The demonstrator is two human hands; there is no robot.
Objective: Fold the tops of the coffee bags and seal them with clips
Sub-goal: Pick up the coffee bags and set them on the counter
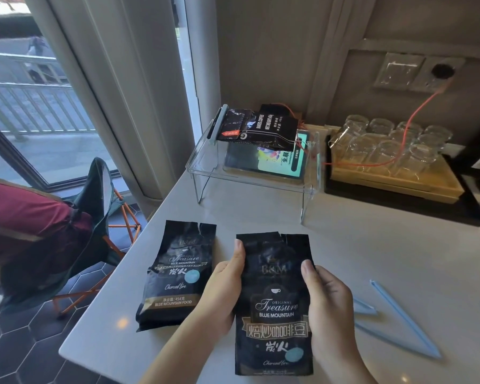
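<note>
Two black coffee bags lie flat on the white counter (344, 245). The near bag (275, 303) is held at its sides by both hands: my left hand (222, 292) grips its left edge, my right hand (327, 303) its right edge. Its torn top is unfolded and points away from me. The second bag (178, 273) lies untouched to the left, its top also open. A long light-blue clip (399, 322) lies spread open on the counter to the right, with another blue clip (365, 307) partly hidden behind my right hand.
A clear acrylic stand (250, 173) at the back carries a third black bag (261, 127) sealed with a clip, with a tablet (269, 159) under it. A wooden tray (394, 178) of upturned glasses stands back right. A folding chair (94, 217) is beyond the counter's left edge.
</note>
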